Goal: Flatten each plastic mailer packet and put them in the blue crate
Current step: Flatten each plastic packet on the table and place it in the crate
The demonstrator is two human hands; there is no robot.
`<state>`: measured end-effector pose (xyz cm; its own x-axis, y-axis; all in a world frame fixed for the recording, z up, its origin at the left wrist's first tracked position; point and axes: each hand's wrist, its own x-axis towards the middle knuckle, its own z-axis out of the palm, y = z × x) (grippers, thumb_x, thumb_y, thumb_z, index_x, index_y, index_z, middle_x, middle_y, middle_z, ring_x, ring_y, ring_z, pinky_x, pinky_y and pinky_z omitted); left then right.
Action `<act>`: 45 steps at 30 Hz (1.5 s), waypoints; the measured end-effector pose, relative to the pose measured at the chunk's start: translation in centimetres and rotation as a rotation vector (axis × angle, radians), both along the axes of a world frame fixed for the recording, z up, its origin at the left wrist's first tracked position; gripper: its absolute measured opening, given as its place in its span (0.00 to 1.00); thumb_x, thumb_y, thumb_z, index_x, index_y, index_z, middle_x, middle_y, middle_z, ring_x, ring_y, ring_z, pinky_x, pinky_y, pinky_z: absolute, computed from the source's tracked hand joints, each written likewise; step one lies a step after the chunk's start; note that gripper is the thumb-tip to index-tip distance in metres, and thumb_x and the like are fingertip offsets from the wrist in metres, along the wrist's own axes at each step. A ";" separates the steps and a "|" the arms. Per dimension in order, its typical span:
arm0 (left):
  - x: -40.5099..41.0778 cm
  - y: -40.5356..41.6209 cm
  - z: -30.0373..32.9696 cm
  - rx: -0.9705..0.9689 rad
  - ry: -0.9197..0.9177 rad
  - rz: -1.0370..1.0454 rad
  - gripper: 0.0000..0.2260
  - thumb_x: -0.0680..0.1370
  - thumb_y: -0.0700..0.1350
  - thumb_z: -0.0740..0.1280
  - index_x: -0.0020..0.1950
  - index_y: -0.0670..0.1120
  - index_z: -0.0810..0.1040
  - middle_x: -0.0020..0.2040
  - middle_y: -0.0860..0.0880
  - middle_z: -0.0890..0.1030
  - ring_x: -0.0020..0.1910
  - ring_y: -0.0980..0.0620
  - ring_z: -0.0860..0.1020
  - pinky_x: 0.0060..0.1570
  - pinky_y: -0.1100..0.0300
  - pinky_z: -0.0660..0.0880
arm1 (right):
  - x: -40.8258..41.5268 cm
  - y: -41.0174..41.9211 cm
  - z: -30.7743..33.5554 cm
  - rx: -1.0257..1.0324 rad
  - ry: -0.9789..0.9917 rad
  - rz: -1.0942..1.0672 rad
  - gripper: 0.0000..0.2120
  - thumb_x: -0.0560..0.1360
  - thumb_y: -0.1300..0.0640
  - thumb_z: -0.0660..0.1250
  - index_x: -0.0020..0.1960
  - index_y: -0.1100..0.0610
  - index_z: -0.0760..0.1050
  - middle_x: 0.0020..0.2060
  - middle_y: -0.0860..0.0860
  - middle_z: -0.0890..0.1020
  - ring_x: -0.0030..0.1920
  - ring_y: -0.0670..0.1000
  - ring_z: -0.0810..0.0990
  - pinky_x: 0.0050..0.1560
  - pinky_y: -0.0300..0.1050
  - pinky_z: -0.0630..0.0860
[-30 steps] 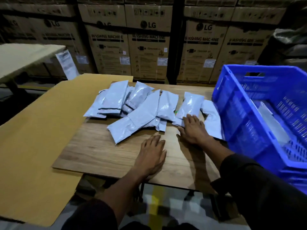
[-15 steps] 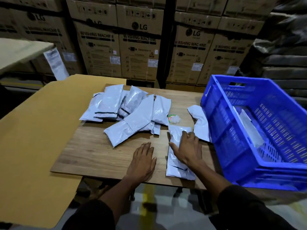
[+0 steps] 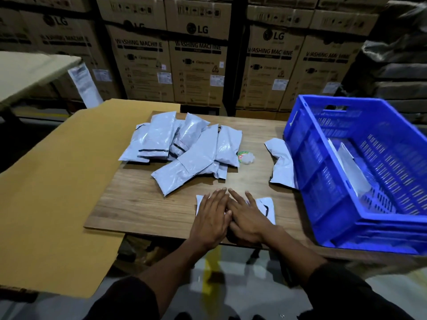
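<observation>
Right now one grey packet [image 3: 265, 207] lies flat near the front edge of the wooden table [image 3: 138, 204], and both hands press down on it. Left hand [image 3: 211, 219] and right hand [image 3: 246, 217] sit side by side, touching each other, palms down, with the fingers straight and flat. They cover most of the packet, so only its left corner and its right end show

Behind the hands is a pile of packets [image 3: 184, 148], puffy and lying over one another in the middle of the table. Just to the right of the pile sits a small roll of tape [image 3: 246, 158]. One more crumpled packet [image 3: 280, 162] lies at the right, touching the wall of the blue crate [image 3: 323, 181]

That crate stands on the right end of the table, and a flat packet in the crate [image 3: 351, 167] leans against its inner side. A big sheet of brown cardboard [image 3: 57, 192] lies to the left, tucked partly under the table top. At the back are stacked boxes [image 3: 196, 61] that say washing machine
</observation>
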<state>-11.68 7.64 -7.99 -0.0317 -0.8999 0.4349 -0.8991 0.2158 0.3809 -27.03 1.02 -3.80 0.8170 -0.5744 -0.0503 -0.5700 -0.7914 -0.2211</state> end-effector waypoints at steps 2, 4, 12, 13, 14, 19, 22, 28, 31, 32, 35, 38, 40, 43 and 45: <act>-0.7 -0.1 -0.1 0.048 0.049 0.039 0.27 0.87 0.54 0.46 0.75 0.38 0.68 0.75 0.42 0.70 0.76 0.46 0.67 0.75 0.46 0.59 | -0.7 0.5 -1.0 -0.014 0.004 -0.113 0.36 0.75 0.44 0.38 0.81 0.54 0.47 0.81 0.48 0.48 0.80 0.47 0.40 0.77 0.59 0.38; -0.9 0.0 -0.5 0.112 -0.028 0.047 0.27 0.87 0.54 0.44 0.75 0.38 0.68 0.75 0.41 0.71 0.75 0.45 0.68 0.74 0.46 0.59 | -1.7 1.1 -2.1 -0.072 0.019 -0.189 0.35 0.77 0.43 0.35 0.81 0.55 0.48 0.81 0.49 0.48 0.80 0.48 0.42 0.77 0.55 0.36; -0.3 0.4 -1.6 0.188 -0.272 0.092 0.26 0.83 0.52 0.49 0.77 0.42 0.67 0.77 0.45 0.68 0.77 0.45 0.64 0.73 0.41 0.57 | -2.4 1.3 -3.3 -0.181 0.064 -0.255 0.30 0.81 0.42 0.43 0.81 0.53 0.55 0.80 0.48 0.55 0.80 0.51 0.49 0.75 0.59 0.42; -0.3 0.4 -1.7 0.187 -0.284 0.087 0.26 0.84 0.52 0.48 0.78 0.42 0.66 0.78 0.45 0.67 0.78 0.45 0.63 0.73 0.41 0.56 | -2.4 1.4 -3.4 -0.181 0.064 -0.261 0.30 0.81 0.43 0.44 0.81 0.53 0.55 0.80 0.48 0.55 0.80 0.51 0.49 0.76 0.59 0.43; -0.3 0.4 -2.0 0.189 -0.287 0.084 0.26 0.84 0.52 0.47 0.79 0.42 0.65 0.79 0.45 0.65 0.79 0.45 0.61 0.74 0.41 0.55 | -2.4 1.5 -3.6 -0.180 0.062 -0.264 0.30 0.81 0.43 0.44 0.81 0.53 0.55 0.80 0.48 0.55 0.80 0.50 0.49 0.76 0.60 0.44; -0.2 0.5 -2.8 0.217 -0.277 0.094 0.28 0.85 0.54 0.41 0.81 0.43 0.59 0.81 0.46 0.59 0.81 0.46 0.55 0.76 0.40 0.56 | -2.4 1.5 -4.1 -0.162 0.043 -0.274 0.30 0.81 0.43 0.45 0.81 0.53 0.54 0.80 0.47 0.54 0.80 0.50 0.50 0.76 0.60 0.45; -0.2 0.4 -2.9 0.213 -0.263 0.092 0.27 0.85 0.53 0.44 0.81 0.43 0.60 0.81 0.46 0.60 0.81 0.46 0.55 0.75 0.40 0.58 | -2.4 1.5 -4.5 -0.148 0.032 -0.269 0.30 0.81 0.42 0.44 0.81 0.52 0.52 0.80 0.47 0.53 0.80 0.49 0.49 0.77 0.58 0.42; -0.3 0.6 -3.1 0.160 -0.228 0.089 0.25 0.86 0.52 0.50 0.80 0.43 0.63 0.80 0.46 0.62 0.80 0.46 0.59 0.74 0.40 0.61 | -2.4 1.4 -4.3 -0.130 0.023 -0.260 0.31 0.81 0.41 0.41 0.82 0.51 0.49 0.81 0.45 0.49 0.80 0.48 0.45 0.77 0.58 0.41; -0.4 0.6 -3.1 0.129 -0.226 0.083 0.24 0.85 0.52 0.52 0.79 0.43 0.64 0.80 0.46 0.63 0.79 0.45 0.60 0.72 0.39 0.63 | -2.4 1.4 -4.4 -0.126 0.025 -0.257 0.31 0.81 0.41 0.41 0.82 0.51 0.49 0.80 0.45 0.49 0.80 0.48 0.45 0.77 0.57 0.40; -0.4 0.6 -3.1 0.125 -0.229 0.084 0.24 0.85 0.52 0.52 0.79 0.43 0.64 0.80 0.46 0.63 0.79 0.44 0.60 0.72 0.39 0.63 | -2.4 1.4 -4.5 -0.127 0.020 -0.259 0.31 0.81 0.41 0.42 0.81 0.51 0.50 0.80 0.45 0.49 0.80 0.48 0.46 0.77 0.57 0.41; -0.3 0.6 -3.1 0.110 -0.227 0.081 0.23 0.85 0.51 0.55 0.78 0.43 0.66 0.79 0.45 0.65 0.78 0.44 0.62 0.71 0.39 0.65 | -2.3 1.3 -4.6 -0.123 0.019 -0.257 0.30 0.82 0.42 0.44 0.81 0.51 0.52 0.80 0.45 0.52 0.80 0.48 0.49 0.76 0.57 0.42; -0.3 0.7 -3.2 0.107 -0.228 0.073 0.23 0.85 0.51 0.56 0.78 0.43 0.66 0.79 0.45 0.65 0.78 0.43 0.62 0.71 0.39 0.65 | -2.4 1.3 -4.6 -0.130 0.024 -0.257 0.30 0.82 0.42 0.44 0.81 0.51 0.53 0.80 0.45 0.54 0.80 0.48 0.49 0.77 0.57 0.42; -0.3 0.6 -3.3 0.097 -0.227 0.072 0.23 0.85 0.51 0.56 0.78 0.43 0.66 0.79 0.46 0.65 0.78 0.44 0.62 0.71 0.39 0.65 | -2.4 1.3 -4.6 -0.133 0.022 -0.260 0.30 0.82 0.42 0.44 0.81 0.51 0.54 0.80 0.46 0.55 0.80 0.48 0.50 0.76 0.57 0.43; -0.3 0.7 -3.5 0.082 -0.218 0.076 0.23 0.85 0.51 0.56 0.79 0.43 0.66 0.79 0.46 0.65 0.79 0.44 0.62 0.71 0.40 0.64 | -2.4 1.4 -4.5 -0.132 0.016 -0.261 0.29 0.82 0.42 0.46 0.80 0.52 0.56 0.79 0.47 0.58 0.79 0.49 0.53 0.76 0.58 0.46; -0.2 0.8 -3.5 0.073 -0.218 0.074 0.24 0.85 0.51 0.56 0.79 0.43 0.66 0.79 0.46 0.65 0.79 0.43 0.62 0.71 0.40 0.65 | -2.4 1.4 -4.4 -0.132 0.018 -0.258 0.29 0.82 0.42 0.46 0.80 0.53 0.57 0.79 0.47 0.59 0.79 0.49 0.54 0.75 0.58 0.46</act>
<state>-11.85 8.43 -11.48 -0.0501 -0.9320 0.3589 -0.9741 0.1250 0.1886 -29.41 2.47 -8.18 0.6429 -0.7655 0.0259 -0.7589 -0.6412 -0.1138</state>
